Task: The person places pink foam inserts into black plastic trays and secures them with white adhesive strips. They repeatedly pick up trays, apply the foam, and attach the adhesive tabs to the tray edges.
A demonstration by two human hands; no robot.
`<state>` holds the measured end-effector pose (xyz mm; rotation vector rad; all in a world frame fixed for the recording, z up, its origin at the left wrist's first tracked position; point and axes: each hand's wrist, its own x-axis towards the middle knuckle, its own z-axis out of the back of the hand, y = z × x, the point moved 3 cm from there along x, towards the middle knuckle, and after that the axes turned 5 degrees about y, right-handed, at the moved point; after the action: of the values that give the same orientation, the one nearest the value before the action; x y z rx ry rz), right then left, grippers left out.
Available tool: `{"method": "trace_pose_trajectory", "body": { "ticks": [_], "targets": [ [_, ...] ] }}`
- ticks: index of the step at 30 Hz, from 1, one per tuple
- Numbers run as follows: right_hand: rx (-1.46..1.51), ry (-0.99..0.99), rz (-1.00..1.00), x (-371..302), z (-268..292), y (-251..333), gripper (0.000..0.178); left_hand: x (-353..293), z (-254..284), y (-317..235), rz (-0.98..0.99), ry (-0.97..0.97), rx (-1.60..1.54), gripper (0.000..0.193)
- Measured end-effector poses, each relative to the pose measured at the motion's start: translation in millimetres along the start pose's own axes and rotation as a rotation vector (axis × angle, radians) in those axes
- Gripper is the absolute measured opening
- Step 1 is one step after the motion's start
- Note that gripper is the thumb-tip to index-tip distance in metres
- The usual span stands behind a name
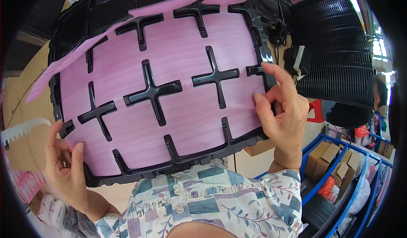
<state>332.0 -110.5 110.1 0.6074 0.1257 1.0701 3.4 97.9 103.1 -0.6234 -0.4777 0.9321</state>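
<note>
"So, where does the pink foam sheet (184, 106) sit?"

"On the black tray (169, 168), its slots around many of the tray's raised crosses, its far part standing up off the tray's far side."

"And what could go wrong?"

"From the tray's left: the left hand (65, 170) is at the near corner, forefinger and thumb apart, the thumb on the foam. Whether those fingers pinch it, I can't tell. A hard tug there could tear a slot. Mid-tray, a slot slightly off its cross could ride up and wrinkle the foam, which looks soft. At the tray's right, the right hand (286, 111) has its forefinger on the rim and its thumb by the foam's edge, well spread; again I can't tell about a firm hold. Too much weight on that rim could tip or bend the tray."

"How about edges and room?"

"Left of the tray there's some bare counter (27, 153), though a white toothed strip (27, 127) points toward the tray. At the tray's near rim, the printed shirt (186, 200) leaves little room to draw back. Right of the tray, a black box (296, 60) and then a ribbed black stack (335, 56) limit sideways movement. Beyond the tray's near right corner is a blue rack (356, 150), well apart."
</note>
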Motion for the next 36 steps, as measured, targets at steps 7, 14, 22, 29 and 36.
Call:
{"method": "trace_pose_trajectory", "body": {
  "ticks": [7, 14, 22, 29, 36],
  "targets": [
    [0.088, 0.065, -0.054, 7, 5, 0, 0.045, 1, 0, 0, 0.04, 0.001, -0.03, 0.052],
    [-0.035, 0.054, 0.021, 7, 5, 3, 0.046, -1, 1, -6, 0.006, -0.004, 0.073, 0.054],
    [-0.175, 0.0, 0.055, 3, -2, 10, 0.04, -5, -5, -14, 0.007, -0.055, 0.086, 0.053],
    [-0.343, -0.081, 0.204, -5, 0, 17, 0.021, -5, -4, -25, -0.195, -0.063, 0.317, 0.028],
    [-0.332, 0.033, 0.395, -10, 11, 24, 0.017, -17, -7, -44, -0.499, 0.079, 0.31, 0.027]
  ]
}}
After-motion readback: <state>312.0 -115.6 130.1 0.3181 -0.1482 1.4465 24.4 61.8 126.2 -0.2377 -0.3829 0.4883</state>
